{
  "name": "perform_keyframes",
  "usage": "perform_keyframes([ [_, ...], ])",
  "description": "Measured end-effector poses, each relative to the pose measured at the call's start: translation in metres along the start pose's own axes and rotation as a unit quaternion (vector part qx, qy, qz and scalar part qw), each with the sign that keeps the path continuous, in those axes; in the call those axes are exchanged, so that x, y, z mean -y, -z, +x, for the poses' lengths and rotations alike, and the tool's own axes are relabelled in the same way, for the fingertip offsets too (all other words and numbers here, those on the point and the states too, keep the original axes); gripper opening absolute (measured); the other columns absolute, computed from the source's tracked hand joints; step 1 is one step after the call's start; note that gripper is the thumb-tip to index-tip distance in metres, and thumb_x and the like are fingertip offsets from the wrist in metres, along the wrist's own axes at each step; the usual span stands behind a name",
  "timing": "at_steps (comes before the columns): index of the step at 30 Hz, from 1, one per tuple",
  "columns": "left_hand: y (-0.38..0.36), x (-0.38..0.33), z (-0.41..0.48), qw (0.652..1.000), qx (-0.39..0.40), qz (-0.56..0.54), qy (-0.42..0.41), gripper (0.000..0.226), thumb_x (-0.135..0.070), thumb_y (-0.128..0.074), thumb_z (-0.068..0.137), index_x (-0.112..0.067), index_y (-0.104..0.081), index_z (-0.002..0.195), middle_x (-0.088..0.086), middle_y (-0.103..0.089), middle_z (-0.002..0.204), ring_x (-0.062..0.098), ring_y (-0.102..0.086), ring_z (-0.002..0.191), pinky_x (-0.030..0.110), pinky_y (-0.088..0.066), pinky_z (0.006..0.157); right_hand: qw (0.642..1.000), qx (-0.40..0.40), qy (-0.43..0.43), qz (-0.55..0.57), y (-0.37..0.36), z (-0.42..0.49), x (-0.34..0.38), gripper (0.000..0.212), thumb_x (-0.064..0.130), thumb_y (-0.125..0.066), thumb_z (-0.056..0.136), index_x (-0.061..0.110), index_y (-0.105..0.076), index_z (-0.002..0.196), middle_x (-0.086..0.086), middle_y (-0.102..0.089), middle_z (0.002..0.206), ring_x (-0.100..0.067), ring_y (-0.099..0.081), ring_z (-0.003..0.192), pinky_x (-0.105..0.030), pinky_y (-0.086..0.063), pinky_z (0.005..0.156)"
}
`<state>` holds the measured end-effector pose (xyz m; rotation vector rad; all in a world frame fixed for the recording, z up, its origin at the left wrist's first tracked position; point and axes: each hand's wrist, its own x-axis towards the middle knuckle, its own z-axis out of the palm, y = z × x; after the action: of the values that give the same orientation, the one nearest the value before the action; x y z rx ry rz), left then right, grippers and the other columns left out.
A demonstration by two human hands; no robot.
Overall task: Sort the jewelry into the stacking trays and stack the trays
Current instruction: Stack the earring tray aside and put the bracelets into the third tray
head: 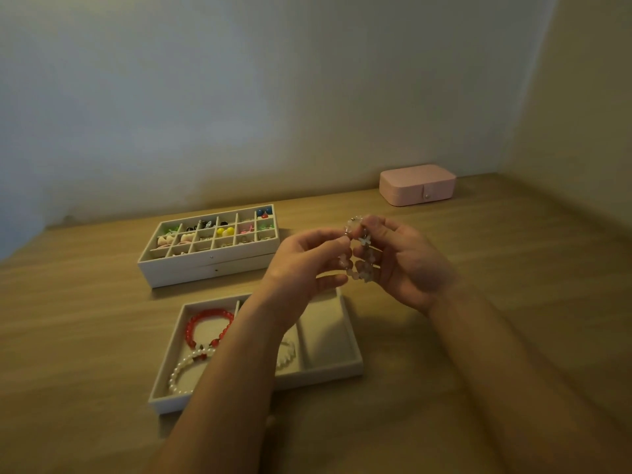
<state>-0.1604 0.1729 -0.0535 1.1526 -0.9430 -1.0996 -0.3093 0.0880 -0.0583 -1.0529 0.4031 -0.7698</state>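
The pale bracelet (358, 249) is in the air, just past the far edge of the near tray (321, 377) and above it, pinched between both hands. The left hand (304, 268) grips its near-left side with thumb and curled fingers. The right hand (410, 265) holds the top between thumb and forefinger, and the lower beads rest against its other fingers. The loop stands on edge, drawn long, so its long axis runs roughly up and down, not flat like the tray floor.

The coming move likely turns on this: the tray lies below the bracelet and back toward the person, a little to the left. The left forearm crosses low over the tray's middle compartment, where a white loop (289, 354) peeks out beside it. The right compartment (325, 333) shows only its lining and sits almost straight under the gap between the hands. The right hand, off the tray's far right corner, seems better placed to lower the bracelet there. The loop would need tipping flat first.

In the tray's left compartment lie a red bracelet (191, 328) and, nearer the person, a pearl bracelet (178, 371), touching where they meet. Beyond the tray and to its left stands a stack (212, 268) of two trays, the top one gridded and filled with small coloured pieces. The near tray is not yet on it. Well beyond the tray to the right, against the wall, sits a closed pink box (417, 184) — all on a wooden table (85, 319)
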Motion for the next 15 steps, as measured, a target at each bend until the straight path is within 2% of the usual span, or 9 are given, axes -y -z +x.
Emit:
perform_keyframes([
  [3,0.0,-0.001,0.0,0.999,-0.022,-0.003,-0.023,0.011,-0.015,-0.066,0.094,-0.013,-0.074,0.101,0.008,-0.072,0.088,0.022,-0.067,0.085,0.037,-0.053,0.081,1.0,-0.014,-0.005,-0.007,0.001,0.001,-0.007,0.024,0.022,-0.054,0.101,0.005,-0.06,0.117,-0.006,-0.062,0.084,-0.018,-0.064,0.071,-0.035,-0.056,0.065],
  [7,0.001,-0.006,-0.003,0.997,-0.008,0.0,-0.071,0.024,-0.031,-0.074,0.08,-0.017,-0.077,0.099,0.012,-0.073,0.096,0.026,-0.07,0.089,0.035,-0.057,0.08,0.999,-0.019,0.005,-0.04,-0.003,0.001,-0.011,0.039,0.032,-0.048,0.095,0.003,-0.063,0.116,-0.018,-0.058,0.092,-0.026,-0.063,0.083,-0.044,-0.05,0.081],
  [11,0.0,-0.01,-0.009,0.992,-0.004,0.052,-0.118,0.035,-0.034,-0.073,0.077,-0.014,-0.073,0.106,0.001,-0.074,0.088,0.018,-0.071,0.083,0.029,-0.057,0.072,0.99,0.042,0.05,-0.122,-0.007,-0.004,-0.012,0.032,0.03,-0.044,0.095,0.007,-0.067,0.097,-0.006,-0.066,0.085,-0.023,-0.063,0.088,-0.044,-0.046,0.087],
  [13,0.002,-0.011,-0.01,0.989,-0.012,0.067,-0.133,0.037,-0.034,-0.072,0.077,-0.012,-0.071,0.107,-0.002,-0.073,0.081,0.012,-0.068,0.072,0.023,-0.053,0.062,0.981,0.047,0.068,-0.175,-0.006,-0.006,-0.011,0.025,0.029,-0.055,0.092,0.009,-0.069,0.094,-0.004,-0.065,0.083,-0.022,-0.062,0.086,-0.041,-0.048,0.083],
  [15,0.004,-0.011,-0.008,0.987,-0.022,0.077,-0.136,0.035,-0.033,-0.071,0.079,-0.011,-0.07,0.106,-0.005,-0.071,0.077,0.008,-0.064,0.067,0.02,-0.048,0.055,0.977,0.048,0.079,-0.194,-0.004,-0.006,-0.008,0.015,0.029,-0.065,0.089,0.019,-0.074,0.084,-0.001,-0.065,0.081,-0.017,-0.061,0.08,-0.036,-0.05,0.079],
])
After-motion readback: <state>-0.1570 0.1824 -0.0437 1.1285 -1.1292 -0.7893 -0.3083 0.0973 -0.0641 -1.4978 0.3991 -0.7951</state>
